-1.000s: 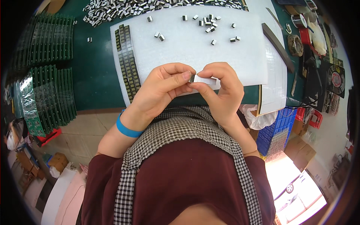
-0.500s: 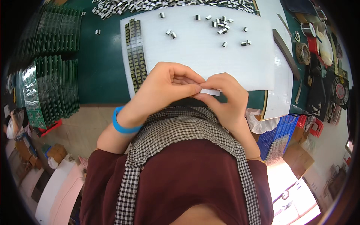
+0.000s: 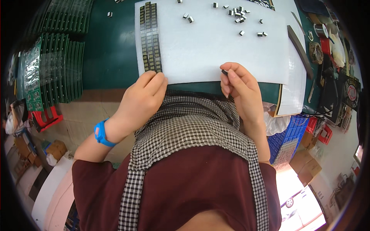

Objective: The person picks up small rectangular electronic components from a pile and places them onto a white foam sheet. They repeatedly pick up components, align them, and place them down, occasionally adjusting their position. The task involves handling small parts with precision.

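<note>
My left hand [image 3: 143,95] wears a blue wristband. Its fingers are bunched at the near end of a long double row of dark digit display modules [image 3: 150,34], and whatever the fingertips pinch is hidden. To the right, over the near edge of a white foam sheet [image 3: 200,54], my right hand [image 3: 243,86] holds a small black block [image 3: 224,72] between thumb and index finger. Only part of that block shows. Loose black-and-white blocks [image 3: 237,14] lie scattered on the far part of the sheet.
Stacked green circuit boards [image 3: 58,73] stand upright at the left. A dark bar [image 3: 300,50] lies right of the foam, over a white sheet [image 3: 295,81]. The green table [image 3: 110,50] also carries tools and a wire spool [image 3: 320,30]. A blue crate [image 3: 289,134] stands below right.
My hands have parted: the left moved left to the row's near end, the right slightly up. The white piece between them no longer shows; a black block shows in my right fingers. The view has shifted.
</note>
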A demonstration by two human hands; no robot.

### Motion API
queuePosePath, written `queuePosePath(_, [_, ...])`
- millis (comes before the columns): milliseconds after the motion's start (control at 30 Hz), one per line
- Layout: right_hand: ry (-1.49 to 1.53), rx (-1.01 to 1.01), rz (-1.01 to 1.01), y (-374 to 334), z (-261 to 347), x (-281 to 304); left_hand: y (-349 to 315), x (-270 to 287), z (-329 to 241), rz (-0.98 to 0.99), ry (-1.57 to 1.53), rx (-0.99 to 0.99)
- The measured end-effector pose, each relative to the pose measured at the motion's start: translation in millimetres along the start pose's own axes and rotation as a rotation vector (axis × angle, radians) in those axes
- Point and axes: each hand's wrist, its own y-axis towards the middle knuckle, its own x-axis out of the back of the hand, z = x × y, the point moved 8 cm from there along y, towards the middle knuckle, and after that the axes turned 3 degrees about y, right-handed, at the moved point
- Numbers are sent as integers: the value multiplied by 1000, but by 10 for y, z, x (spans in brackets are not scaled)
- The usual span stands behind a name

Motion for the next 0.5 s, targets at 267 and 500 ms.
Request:
queuePosePath(267, [-49,-32,42,-44,-85,-155,-124,-91,-232,-154,399,-339])
queuePosePath(500, [-413,437,-92,-110,120,-252,-15,-12,406,-157,-992,500])
